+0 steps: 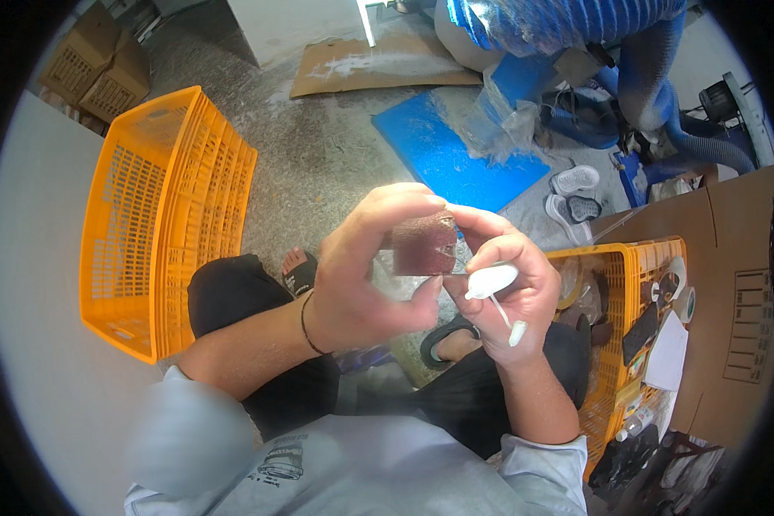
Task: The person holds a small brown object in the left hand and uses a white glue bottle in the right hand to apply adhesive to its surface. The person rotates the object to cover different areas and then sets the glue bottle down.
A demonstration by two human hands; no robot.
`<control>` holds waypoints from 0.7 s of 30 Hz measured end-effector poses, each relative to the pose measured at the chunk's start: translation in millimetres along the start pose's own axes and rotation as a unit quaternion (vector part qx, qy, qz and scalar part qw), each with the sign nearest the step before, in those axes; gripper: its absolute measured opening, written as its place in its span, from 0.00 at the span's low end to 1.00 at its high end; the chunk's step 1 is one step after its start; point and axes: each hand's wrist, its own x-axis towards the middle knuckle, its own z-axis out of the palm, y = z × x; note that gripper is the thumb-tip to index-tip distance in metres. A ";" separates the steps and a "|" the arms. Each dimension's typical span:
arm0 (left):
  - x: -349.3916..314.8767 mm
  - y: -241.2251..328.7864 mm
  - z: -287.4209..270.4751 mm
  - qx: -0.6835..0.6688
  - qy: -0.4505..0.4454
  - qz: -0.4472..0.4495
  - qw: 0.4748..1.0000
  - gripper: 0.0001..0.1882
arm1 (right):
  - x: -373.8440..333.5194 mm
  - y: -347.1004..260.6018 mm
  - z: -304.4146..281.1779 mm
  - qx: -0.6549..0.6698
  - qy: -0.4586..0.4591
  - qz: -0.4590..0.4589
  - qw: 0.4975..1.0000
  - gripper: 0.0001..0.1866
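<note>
In front of my chest, both hands hold up a short dark-red-brown sandpaper sleeve [426, 245] with a rough, grainy surface and a ragged right edge. My left hand [370, 258] curves round its left side, fingers on top and thumb below. The fingers of my right hand [520, 284] reach its right edge. Tucked in that same hand is a small white bottle [492, 279] with a narrow nozzle pointing left. A thin white strip hangs from it, ending in a little white cap [517, 333]. My right palm partly hides how the bottle is gripped.
Stacked orange plastic crates [168, 224] stand at the left. Another orange crate [615, 258] at the right carries tape, papers and a clear bottle. Ahead lie a blue board [456, 155], a flat cardboard sheet [378, 64], white shoes [568, 206] and a blue hose [649, 95].
</note>
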 end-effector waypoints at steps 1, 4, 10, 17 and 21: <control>-0.3 1.2 2.7 -0.002 0.021 -0.006 1.000 0.36 | 0.0 -0.4 0.1 -0.001 0.000 0.001 1.000 0.14; 1.8 2.4 5.1 0.001 0.040 -0.002 0.999 0.35 | -0.6 -2.0 0.2 -0.005 0.005 0.010 1.000 0.14; 4.0 -0.2 4.1 0.031 0.041 0.019 0.998 0.35 | 2.0 -0.8 -1.3 0.003 0.003 0.005 1.000 0.15; 0.4 1.5 0.4 0.005 -0.011 -0.011 1.000 0.38 | 1.5 -2.0 -0.2 0.004 0.002 0.005 1.000 0.16; 2.8 -1.5 4.7 0.008 0.040 0.007 0.999 0.35 | 2.6 -2.1 -1.3 0.005 0.001 0.015 1.000 0.15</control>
